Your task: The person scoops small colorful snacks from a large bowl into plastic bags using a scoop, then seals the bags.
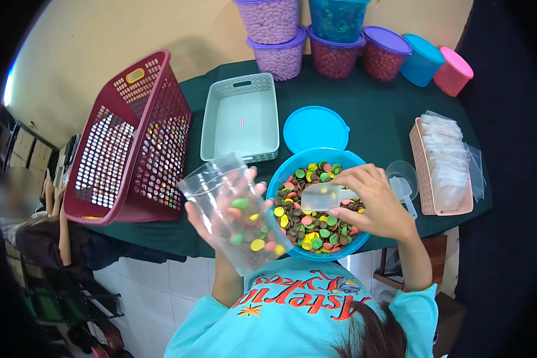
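Observation:
My left hand [206,221] holds a clear plastic bag [238,215] from behind, left of the blue tub; several green, yellow, pink and brown candies lie in its lower part. In my right hand [370,200] is a small translucent scoop [321,197], its handle between thumb and fingers. The scoop is over the candies [322,230] that fill the round blue tub [276,182]. One yellowish patch shows through the scoop; whether it holds candy is unclear.
Behind the tub lie a blue lid [316,130] and a pale green tray [238,125]. A maroon basket [155,119] stands left, a pink basket of bags [420,173] right. Lidded containers [385,56] line the back. Another person [48,238] is at far left.

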